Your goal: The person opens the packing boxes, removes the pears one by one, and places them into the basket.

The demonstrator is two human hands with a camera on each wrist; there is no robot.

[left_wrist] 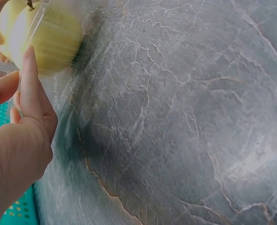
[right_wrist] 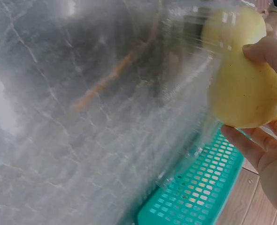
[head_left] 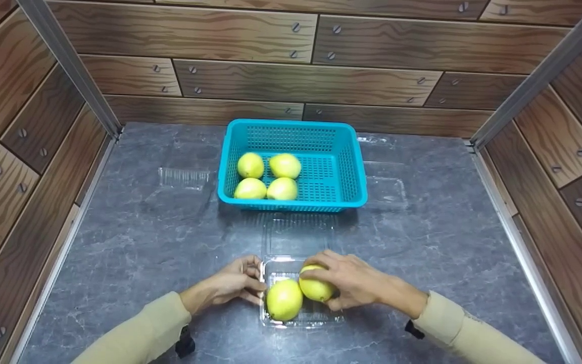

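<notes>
A clear plastic clamshell container lies near the front of the table, its lid folded back toward the basket. One yellow pear rests in the container's left half. My right hand grips a second pear at the container's right side, thumb and fingers on opposite sides of it in the right wrist view; whether this pear touches the bottom is hidden. With thumb and fingers, my left hand pinches the container's left edge. The left wrist view shows a dark stem on a pear behind the plastic wall.
A turquoise perforated basket stands behind the container, with several yellow pears in its left half. Clear plastic pieces lie left and right of it. Wood-patterned panels enclose the back and sides.
</notes>
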